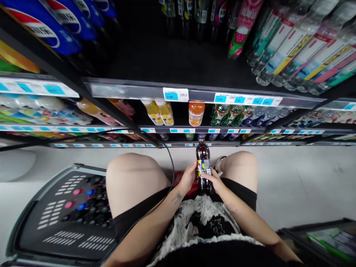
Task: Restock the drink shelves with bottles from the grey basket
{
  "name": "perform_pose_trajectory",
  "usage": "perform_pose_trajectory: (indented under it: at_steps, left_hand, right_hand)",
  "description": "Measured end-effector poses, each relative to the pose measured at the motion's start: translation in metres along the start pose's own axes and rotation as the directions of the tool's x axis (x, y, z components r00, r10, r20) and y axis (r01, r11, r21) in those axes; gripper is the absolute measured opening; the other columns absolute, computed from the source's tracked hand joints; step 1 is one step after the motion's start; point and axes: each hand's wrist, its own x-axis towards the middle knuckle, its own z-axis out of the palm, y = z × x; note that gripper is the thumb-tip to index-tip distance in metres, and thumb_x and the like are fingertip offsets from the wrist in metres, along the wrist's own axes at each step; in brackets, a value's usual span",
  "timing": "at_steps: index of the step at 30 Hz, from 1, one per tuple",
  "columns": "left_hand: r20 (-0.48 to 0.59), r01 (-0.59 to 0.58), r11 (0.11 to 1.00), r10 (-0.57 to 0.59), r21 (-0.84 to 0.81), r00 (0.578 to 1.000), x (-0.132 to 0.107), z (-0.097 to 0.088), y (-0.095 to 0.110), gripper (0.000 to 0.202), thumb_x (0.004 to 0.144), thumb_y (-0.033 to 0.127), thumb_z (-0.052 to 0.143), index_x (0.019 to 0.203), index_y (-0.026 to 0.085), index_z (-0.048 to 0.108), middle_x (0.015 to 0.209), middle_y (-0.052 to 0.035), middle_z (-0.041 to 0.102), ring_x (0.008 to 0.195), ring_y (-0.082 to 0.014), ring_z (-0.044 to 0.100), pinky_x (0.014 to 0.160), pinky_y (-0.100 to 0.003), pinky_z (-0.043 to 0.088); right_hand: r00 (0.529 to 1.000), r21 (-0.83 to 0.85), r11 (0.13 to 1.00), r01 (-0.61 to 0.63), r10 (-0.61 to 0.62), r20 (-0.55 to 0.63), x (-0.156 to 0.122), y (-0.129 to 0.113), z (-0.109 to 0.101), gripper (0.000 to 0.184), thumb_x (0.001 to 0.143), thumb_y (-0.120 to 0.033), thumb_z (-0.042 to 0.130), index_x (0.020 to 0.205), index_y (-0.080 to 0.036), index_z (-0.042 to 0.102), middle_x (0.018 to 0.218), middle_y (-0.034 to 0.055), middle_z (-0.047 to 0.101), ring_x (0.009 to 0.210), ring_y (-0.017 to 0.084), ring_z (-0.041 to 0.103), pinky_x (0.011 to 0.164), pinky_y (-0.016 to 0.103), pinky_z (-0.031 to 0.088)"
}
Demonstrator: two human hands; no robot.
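A dark cola bottle (204, 168) with a yellow and blue label stands nearly upright between my knees, held in both hands. My left hand (190, 174) wraps its left side, fingers partly hidden behind the bottle. On the lower right, my right hand (213, 180) grips it, with the thumb across the label. Something red (191, 191) sits behind my left wrist, mostly covered. Just beyond the bottle's cap is the lowest shelf, where a few bottle tops show.
A grey basket (30, 226) with several dark-capped bottles (94, 204) stands left of my leg. Ahead, the shelf edge (133, 91) carries price tags. An orange drink bottle (196, 113) and green bottles (232, 115) stand below it. Clear bottles (300, 55) lean at upper right. A thin cable (172, 163) crosses my left side.
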Motion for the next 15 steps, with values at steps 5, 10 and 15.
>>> perform_pose_trajectory:
  at_steps: [5,10,15]
  left_hand:
    - [-0.053,-0.021,0.997,0.017,-0.07,0.998,-0.007,0.001,-0.001,0.051,0.07,0.056,0.089,0.096,0.015,0.077,0.094,-0.0053,0.076,0.085,-0.0186,0.066,0.082,-0.029,0.051]
    - [-0.057,0.046,0.983,-0.056,-0.176,0.997,-0.006,0.001,0.001,0.05,0.072,0.057,0.087,0.096,0.015,0.075,0.094,-0.006,0.076,0.092,-0.0228,0.07,0.088,-0.032,0.054]
    - [-0.009,0.159,0.948,-0.168,-0.275,0.986,-0.009,0.003,0.007,0.048,0.078,0.056,0.082,0.096,0.013,0.074,0.092,-0.0089,0.077,0.1,-0.029,0.072,0.095,-0.04,0.056]
  right_hand:
    - [0.996,0.151,0.985,0.083,-0.085,0.007,0.006,0.009,0.007,0.05,0.078,-0.063,0.077,0.102,-0.02,0.071,0.11,0.0084,0.073,0.119,0.032,0.064,0.109,0.046,0.049]
    - [0.99,0.177,0.978,0.114,-0.126,0.059,0.006,0.007,0.017,0.069,0.081,-0.084,0.064,0.111,-0.023,0.073,0.118,0.0104,0.071,0.129,0.032,0.057,0.111,0.047,0.049]
    - [0.982,0.091,0.988,0.127,-0.138,0.126,0.0,0.0,0.022,0.087,0.077,-0.099,0.051,0.119,-0.026,0.073,0.122,0.0115,0.068,0.135,0.033,0.051,0.111,0.048,0.049]
